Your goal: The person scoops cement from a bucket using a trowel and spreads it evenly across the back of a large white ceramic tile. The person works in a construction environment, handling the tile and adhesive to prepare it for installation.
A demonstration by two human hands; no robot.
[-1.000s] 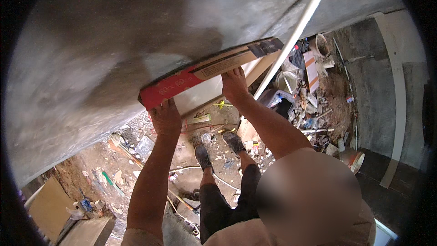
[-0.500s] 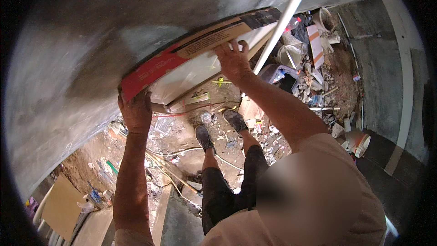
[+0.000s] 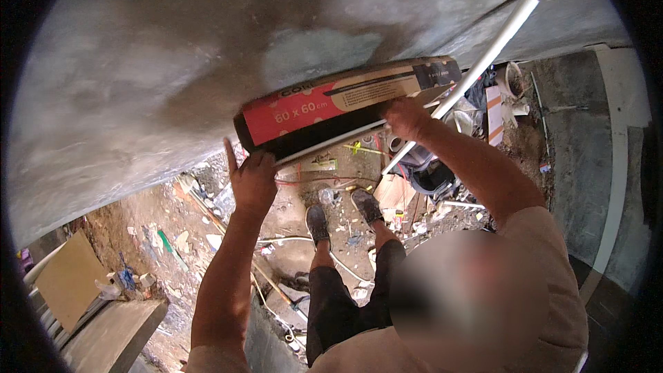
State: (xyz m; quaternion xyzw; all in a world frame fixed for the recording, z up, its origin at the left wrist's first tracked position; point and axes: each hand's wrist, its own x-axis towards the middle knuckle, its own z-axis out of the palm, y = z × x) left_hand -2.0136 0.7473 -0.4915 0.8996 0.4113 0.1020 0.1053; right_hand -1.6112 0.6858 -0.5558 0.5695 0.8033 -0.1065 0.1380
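A flat red, brown and black cardboard carton (image 3: 321, 107) leans against the grey wall in front of me. On its near side, a tile (image 3: 331, 144) shows as a thin pale edge, with a dark strip between it and the carton. At the tile's left end, my left hand (image 3: 254, 183) curls its fingers over the edge, while one finger points up beside the carton's corner. My right hand (image 3: 411, 123), slightly blurred, grips the same edge near the right end. A white pipe (image 3: 476, 72) slants behind my right hand, its upper end by the wall.
Rubble and scraps cover the ground around my shoes (image 3: 318, 224). Buckets (image 3: 511, 81), a dark tub (image 3: 431, 176) and a striped board (image 3: 494, 116) lie to the right. A hose (image 3: 345, 269) and poles cross the floor. Bottom left stands a tan board (image 3: 69, 280).
The carton and both hands now appear lower and farther right. The pale tile face seen before has turned to a thin edge, with a dark strip between it and the carton.
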